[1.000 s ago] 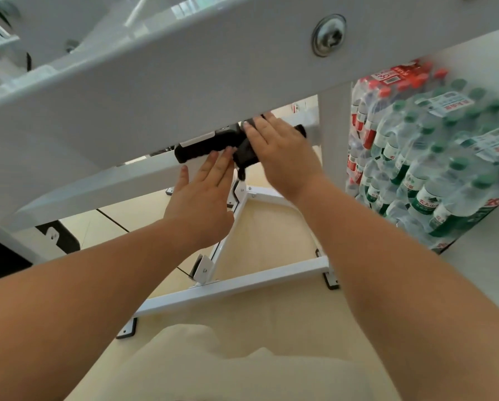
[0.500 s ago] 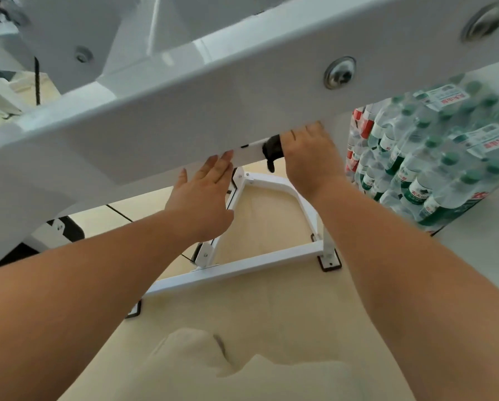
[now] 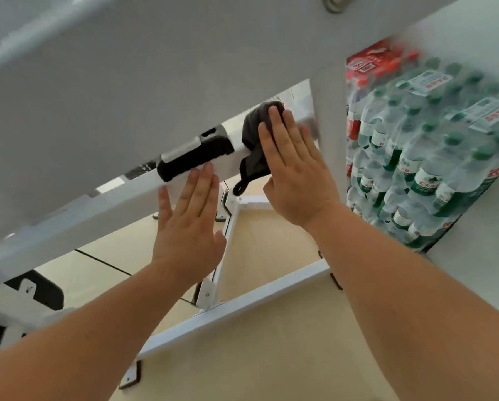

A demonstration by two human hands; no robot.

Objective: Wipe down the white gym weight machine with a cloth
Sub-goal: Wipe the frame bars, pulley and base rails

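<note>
I reckon I'm mid-wipe: my right hand point(image 3: 294, 169), fingers flat, presses the cloth point(image 3: 254, 140) on the machine bar point(image 3: 69, 215); left hand point(image 3: 190, 221) spread open; plenty left

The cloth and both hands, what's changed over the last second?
The right hand has uncurled. It gripped the cloth over the black grip, and now it presses the cloth with straight fingers on the white bar, just right of that grip. The left hand stayed open against the bar below the grip. The bottle packs stayed put.
</note>
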